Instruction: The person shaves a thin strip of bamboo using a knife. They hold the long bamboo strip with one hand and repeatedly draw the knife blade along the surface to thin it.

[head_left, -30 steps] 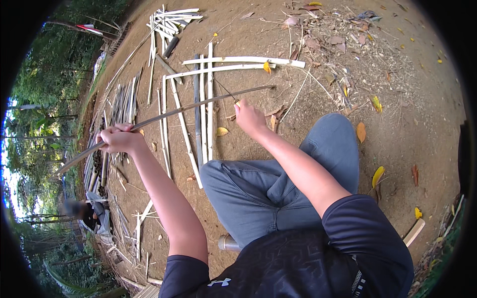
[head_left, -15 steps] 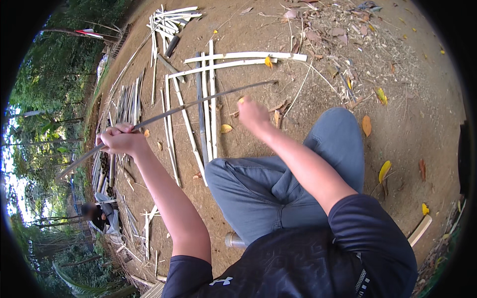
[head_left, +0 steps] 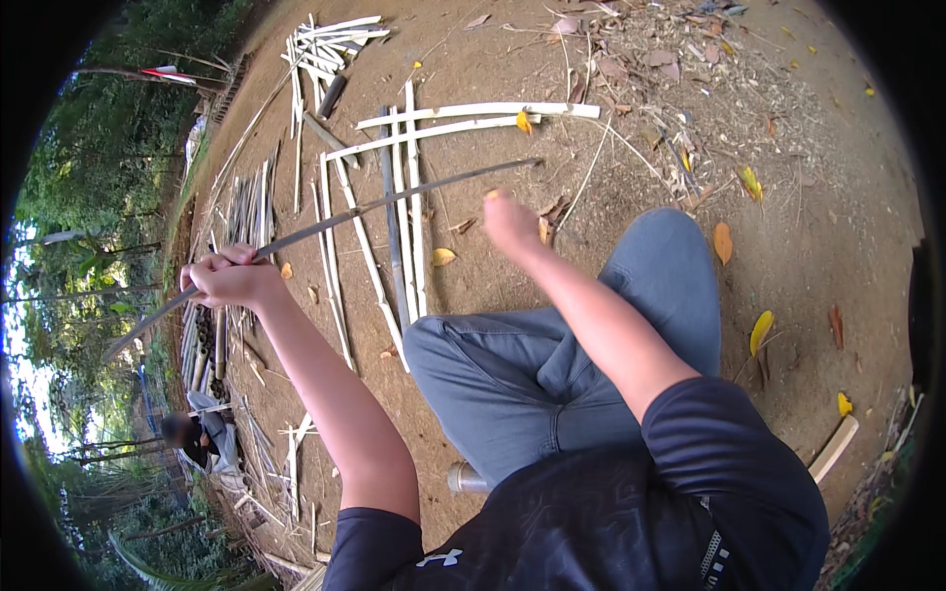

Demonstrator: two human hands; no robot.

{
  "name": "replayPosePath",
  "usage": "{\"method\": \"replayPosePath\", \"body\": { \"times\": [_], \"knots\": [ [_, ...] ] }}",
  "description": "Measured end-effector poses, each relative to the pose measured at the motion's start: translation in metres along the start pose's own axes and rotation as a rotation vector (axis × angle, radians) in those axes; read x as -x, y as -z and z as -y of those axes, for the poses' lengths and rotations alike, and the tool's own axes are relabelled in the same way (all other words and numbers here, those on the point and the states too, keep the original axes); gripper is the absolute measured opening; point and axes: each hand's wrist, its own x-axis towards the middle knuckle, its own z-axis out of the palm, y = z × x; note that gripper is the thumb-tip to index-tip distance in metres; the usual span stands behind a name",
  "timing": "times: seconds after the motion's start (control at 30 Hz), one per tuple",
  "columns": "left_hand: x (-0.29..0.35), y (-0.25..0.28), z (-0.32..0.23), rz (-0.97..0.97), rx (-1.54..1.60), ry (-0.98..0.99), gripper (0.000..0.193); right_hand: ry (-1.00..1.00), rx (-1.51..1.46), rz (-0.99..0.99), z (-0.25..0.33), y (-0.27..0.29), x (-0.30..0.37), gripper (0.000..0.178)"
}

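My left hand (head_left: 229,279) is wrapped round a long, thin, dark split-bamboo strip (head_left: 357,210). The strip slants from low at the left up to the right, over the ground and across paler pieces, with a short end poking out past my left fist. To the right, below the strip's far end, my right hand (head_left: 512,225) is held in a fist, apart from the strip. A small yellowish bit shows at the top of that fist; what it holds, if anything, I cannot make out.
Pale split-bamboo strips (head_left: 473,109) lie crossed on the dirt in front. A pile of pale pieces (head_left: 340,39) is farther off, dark poles (head_left: 254,202) are stacked left. Another person (head_left: 202,438) sits at far left. A bamboo tube (head_left: 467,479) lies beside my leg.
My right fist has shifted slightly to the right, away from the strip. My left hand keeps its grip and, with the strip, sits slightly farther left in view.
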Motion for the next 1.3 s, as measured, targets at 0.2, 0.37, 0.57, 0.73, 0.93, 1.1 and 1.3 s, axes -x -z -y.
{"method": "replayPosePath", "body": {
  "times": [0.2,0.37,0.57,0.73,0.93,1.1,1.3],
  "knots": [
    [-0.003,0.003,0.004,0.0,0.017,0.028,0.016,-0.12,-0.241,0.066,-0.013,-0.002,-0.006,0.037],
    [-0.008,0.006,0.005,0.006,0.029,0.022,0.016,-0.247,-0.256,-0.002,-0.008,0.01,0.002,0.039],
    [-0.01,0.009,0.008,0.005,-0.084,-0.016,0.026,-0.161,-0.198,-0.037,0.019,0.014,0.014,0.036],
    [-0.008,0.007,0.008,-0.031,-0.018,0.009,0.026,-0.139,-0.208,-0.017,0.01,0.011,0.003,0.04],
    [-0.004,0.007,0.001,-0.006,-0.033,0.011,0.024,-0.2,-0.136,-0.142,0.007,0.0,0.002,0.04],
    [-0.011,0.014,0.01,-0.002,-0.048,-0.002,0.02,-0.123,-0.145,-0.095,0.01,-0.008,-0.006,0.038],
    [-0.018,0.032,0.018,-0.105,-0.061,0.027,0.021,-0.114,-0.079,-0.138,0.012,-0.013,-0.01,0.034]
  ]
}}
